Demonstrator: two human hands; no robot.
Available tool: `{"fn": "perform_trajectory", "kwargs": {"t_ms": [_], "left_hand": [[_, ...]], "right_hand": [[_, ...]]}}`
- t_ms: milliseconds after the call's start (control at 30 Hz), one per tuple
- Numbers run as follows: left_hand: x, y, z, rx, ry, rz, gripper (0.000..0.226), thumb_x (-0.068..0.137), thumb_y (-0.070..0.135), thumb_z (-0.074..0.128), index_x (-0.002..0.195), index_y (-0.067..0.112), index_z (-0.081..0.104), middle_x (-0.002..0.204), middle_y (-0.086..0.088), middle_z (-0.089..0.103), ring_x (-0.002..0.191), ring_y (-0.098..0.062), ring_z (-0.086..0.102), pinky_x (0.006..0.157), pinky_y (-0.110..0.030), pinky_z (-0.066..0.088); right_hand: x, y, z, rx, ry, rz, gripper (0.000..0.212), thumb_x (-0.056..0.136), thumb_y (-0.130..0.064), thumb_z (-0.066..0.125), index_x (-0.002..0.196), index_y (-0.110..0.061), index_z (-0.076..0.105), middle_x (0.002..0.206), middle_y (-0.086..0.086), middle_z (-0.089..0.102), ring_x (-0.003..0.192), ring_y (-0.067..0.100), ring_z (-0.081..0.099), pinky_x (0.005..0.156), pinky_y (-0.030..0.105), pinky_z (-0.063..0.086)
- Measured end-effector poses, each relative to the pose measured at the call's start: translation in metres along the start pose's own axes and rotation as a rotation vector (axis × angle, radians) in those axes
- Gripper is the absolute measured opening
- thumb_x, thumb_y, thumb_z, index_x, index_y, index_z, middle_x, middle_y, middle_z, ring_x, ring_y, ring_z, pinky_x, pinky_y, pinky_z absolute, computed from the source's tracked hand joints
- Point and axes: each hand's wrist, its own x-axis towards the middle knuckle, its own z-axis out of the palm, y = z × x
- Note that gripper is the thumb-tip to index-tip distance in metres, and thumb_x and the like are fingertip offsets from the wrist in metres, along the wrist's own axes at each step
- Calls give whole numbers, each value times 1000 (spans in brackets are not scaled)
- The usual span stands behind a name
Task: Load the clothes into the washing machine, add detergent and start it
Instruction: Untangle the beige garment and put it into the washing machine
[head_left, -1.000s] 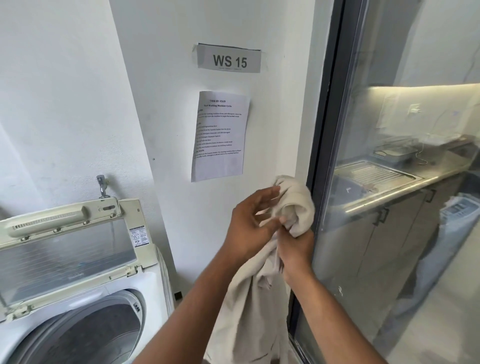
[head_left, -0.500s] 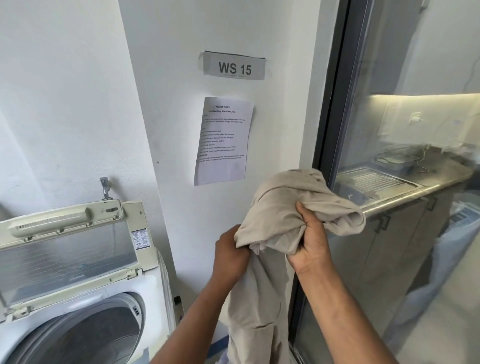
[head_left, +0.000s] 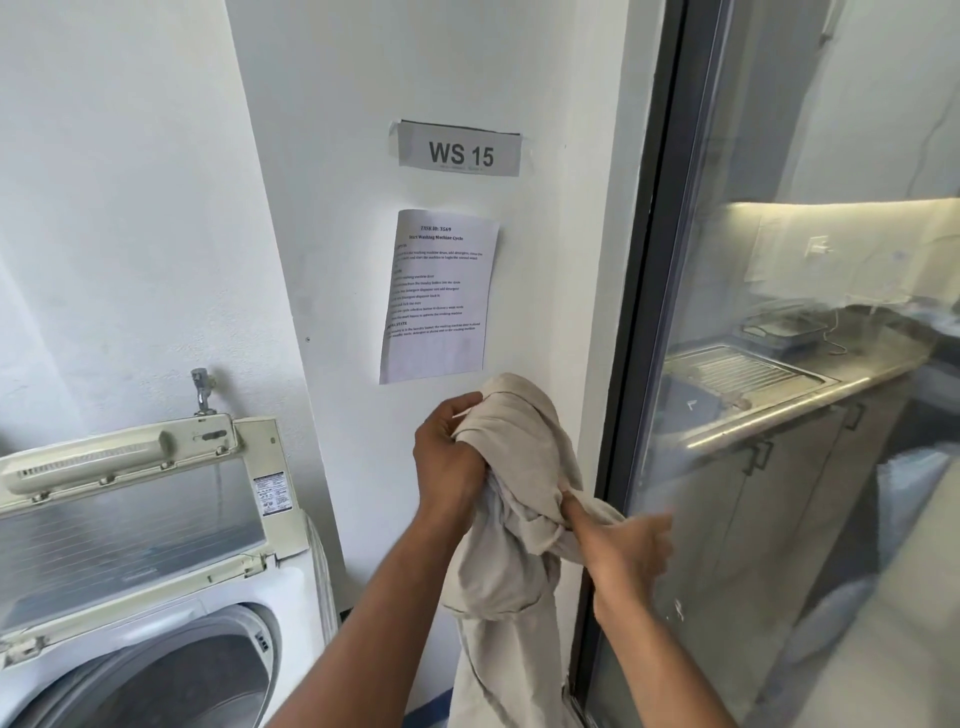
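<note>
Head view: we see one camera only, looking at a white wall.
Garment: beige cloth (head_left: 511, 499) bunched mid-air, right of the washing machine (head_left: 156, 597) — lid up, drum open.
Left hand (head_left: 449, 457): fingers clenched on the upper bunch.
Right hand (head_left: 623, 556): blurred, gripping a lower fold.
Risk: the hanging tail may snag the drum rim — or drop outside.

Above the hands, a grey wall label (head_left: 460, 149) reads "WS 15". Below it, a taped paper sheet (head_left: 439, 296) is headed "TASK ID: 3569, Start Washing Machine Cycle"; its smaller lines are illegible.
</note>
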Motion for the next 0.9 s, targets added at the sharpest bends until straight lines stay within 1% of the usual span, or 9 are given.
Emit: {"fn": "perform_trajectory", "kwargs": {"t_ms": [67,133,200,267,400,467,733,833,900], "left_hand": [[3,4,2,-1,5,-4,38,75,12,62,107,26,78,102,-1,81,98,-23,77,95,-51,61],[3,9,9,14,-11,-5,39,74,14,62,107,26,77,100,0,81,95,-22,77,93,-50,62],[0,14,20,44,-46,3,40,74,16,61,109,27,76,99,1,80,92,-19,77,91,-48,63],[-7,19,31,92,-111,43,41,76,14,58,110,27,75,101,3,79,94,-13,77,92,-44,64],[-19,30,39,205,-332,166,50,77,-1,60,120,21,74,115,10,77,105,-1,72,97,-27,59],[-22,28,31,187,-389,172,59,74,-2,63,127,22,69,121,14,74,111,1,70,99,-25,57],[-53,-61,-25,262,-346,43,98,70,37,87,155,36,39,151,21,51,140,3,48,118,-33,44],[-64,-68,-31,143,-314,-94,100,66,57,94,151,44,43,149,23,55,138,2,52,118,-38,45],[-64,-66,-31,100,-311,-134,92,65,53,96,145,42,51,142,17,63,132,-5,60,114,-43,49]], "right_hand": [[-3,-1,-8,-54,-14,-328,112,68,-58,85,159,-28,29,155,12,46,143,34,43,112,56,42],[-8,-6,-11,121,-269,-486,91,71,-58,76,153,-49,37,154,-5,50,143,18,46,115,48,43],[-13,-7,-1,87,-461,-575,107,68,-59,81,158,-47,26,154,-14,49,140,9,49,113,41,46],[-21,-7,11,-49,-436,-602,121,59,-64,87,160,-39,23,144,-16,56,129,6,57,106,35,51],[-21,-4,22,125,-212,-458,58,70,-34,80,125,-25,62,99,-11,75,96,13,74,78,32,61],[-15,-8,22,250,-184,-374,42,79,-19,79,119,-24,67,96,-9,77,93,14,76,75,33,62],[-9,-48,10,964,-324,7,28,89,0,74,108,-21,72,100,1,81,87,17,78,64,32,62],[-9,-54,9,1050,-469,83,34,90,-8,74,122,-15,71,114,9,78,104,26,75,80,41,63],[-12,-54,10,1097,-565,138,38,92,-15,72,129,-11,68,122,12,76,111,28,74,89,44,61]]}}
